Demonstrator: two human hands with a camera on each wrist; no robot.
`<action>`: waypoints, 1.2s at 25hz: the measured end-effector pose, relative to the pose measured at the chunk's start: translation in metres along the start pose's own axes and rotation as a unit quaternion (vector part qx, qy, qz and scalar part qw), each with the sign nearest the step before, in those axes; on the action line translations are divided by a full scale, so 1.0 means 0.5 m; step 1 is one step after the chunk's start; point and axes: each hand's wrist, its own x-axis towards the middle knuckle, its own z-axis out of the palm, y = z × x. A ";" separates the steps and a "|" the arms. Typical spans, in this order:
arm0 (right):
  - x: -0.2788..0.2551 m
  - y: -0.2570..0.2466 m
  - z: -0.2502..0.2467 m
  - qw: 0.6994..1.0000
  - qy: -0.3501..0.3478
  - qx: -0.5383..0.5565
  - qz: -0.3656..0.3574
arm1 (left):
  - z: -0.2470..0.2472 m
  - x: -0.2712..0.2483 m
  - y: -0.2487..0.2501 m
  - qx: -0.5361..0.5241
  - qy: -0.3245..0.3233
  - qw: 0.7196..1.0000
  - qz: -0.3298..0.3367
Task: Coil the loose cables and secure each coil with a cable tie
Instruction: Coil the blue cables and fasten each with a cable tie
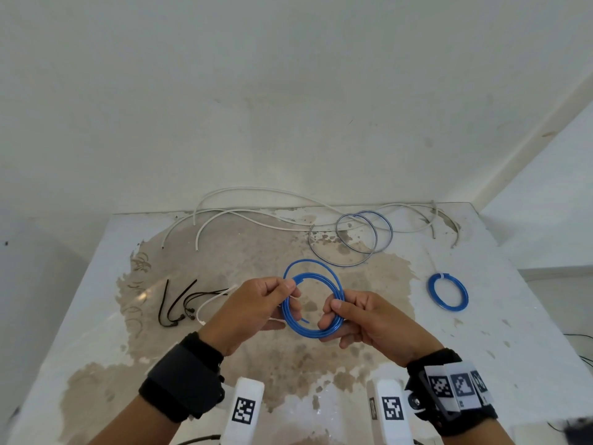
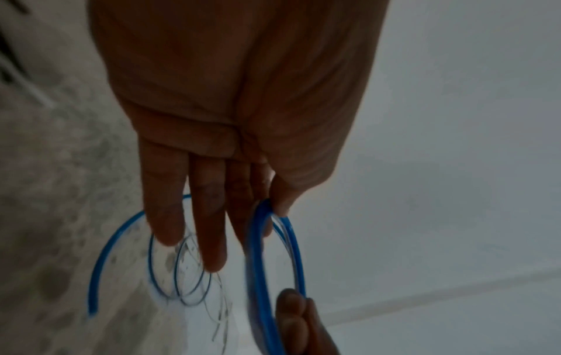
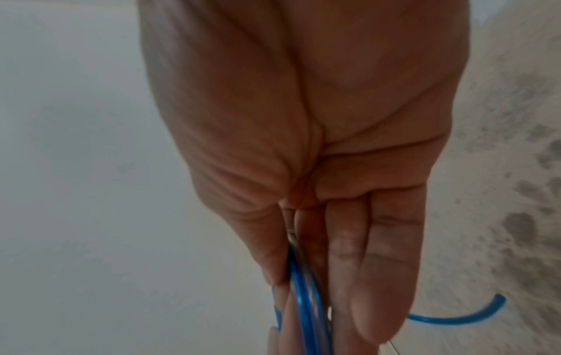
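A blue cable coil [image 1: 313,305] hangs above the stained table [image 1: 106,316], held between both hands. My left hand [image 1: 284,292] pinches its upper left side between thumb and forefinger, the other fingers [image 2: 212,240] lying straighter. My right hand [image 1: 332,313] grips the coil's right side, thumb on top, and the strands [image 3: 303,309] run between thumb and fingers. The cable's loose outer turn [image 1: 308,261] arcs beyond the coil. A thin white strip [image 1: 293,297] shows by my left fingertips; I cannot tell what it is.
A blue coil bound with a white tie [image 1: 447,292] lies at the right. Several black cable ties [image 1: 178,303] and a white tie [image 1: 210,303] lie at the left. Loose white cables [image 1: 244,216] and grey looped cable [image 1: 356,237] lie along the back by the wall.
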 end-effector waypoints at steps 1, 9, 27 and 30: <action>-0.002 0.000 -0.003 1.000 0.003 0.006 0.000 | -0.002 -0.001 0.004 0.028 0.002 1.000 0.003; -0.016 0.001 -0.015 0.999 -0.042 0.008 0.020 | -0.021 0.048 0.018 0.227 -0.019 0.969 0.097; 0.005 0.009 -0.009 0.997 0.069 -0.036 -0.010 | 0.009 0.007 0.000 -0.043 -0.017 0.999 0.007; 0.010 0.012 -0.010 0.995 0.085 -0.038 -0.021 | 0.002 0.007 -0.004 -0.036 -0.040 0.999 -0.001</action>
